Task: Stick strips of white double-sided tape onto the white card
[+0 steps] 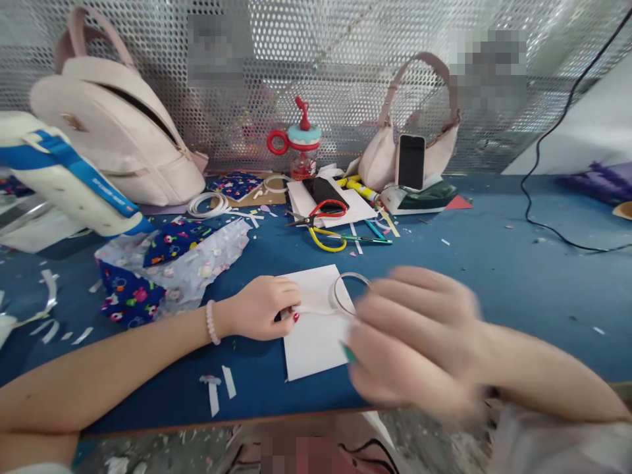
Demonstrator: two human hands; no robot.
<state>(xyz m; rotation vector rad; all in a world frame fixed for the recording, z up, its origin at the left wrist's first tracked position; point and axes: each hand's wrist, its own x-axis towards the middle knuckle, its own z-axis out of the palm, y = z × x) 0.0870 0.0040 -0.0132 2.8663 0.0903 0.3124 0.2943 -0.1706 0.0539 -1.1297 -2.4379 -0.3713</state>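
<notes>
- Head view: white paper (316, 349) lies on the blue table (494, 283) directly before the person, between the two hands; a thin pale ring (336, 293) shows at its right edge, beside the right hand's fingers.
- Method, paper: in my judgement the sheet calls for firm, even pressure near its left edge, with the fingertips laid flat to prevent creasing or skew.
- Method, ring: it is best handled low and slowly, in line with the pale line across the paper; a sharp sideways pull could drag the sheet. Whether that line is a strip, a fold or an edge cannot be determined.
- Method, surroundings: loose scraps (228, 382) near the work could get caught beneath the paper; the scissors (326, 227) lie beyond it, apart from both hands.
- Left hand (264, 306): back upward, at the paper's upper left; fingers curled, thumb apart from forefinger with a dark gap between. Whether anything is pinched there cannot be told. Forearm comes in low from the left.
- Right hand (415, 336): motion-blurred, fingers bent inward, above the paper's right side; forearm from the lower right. Its grip on the ring, if any, cannot be confirmed.
</notes>
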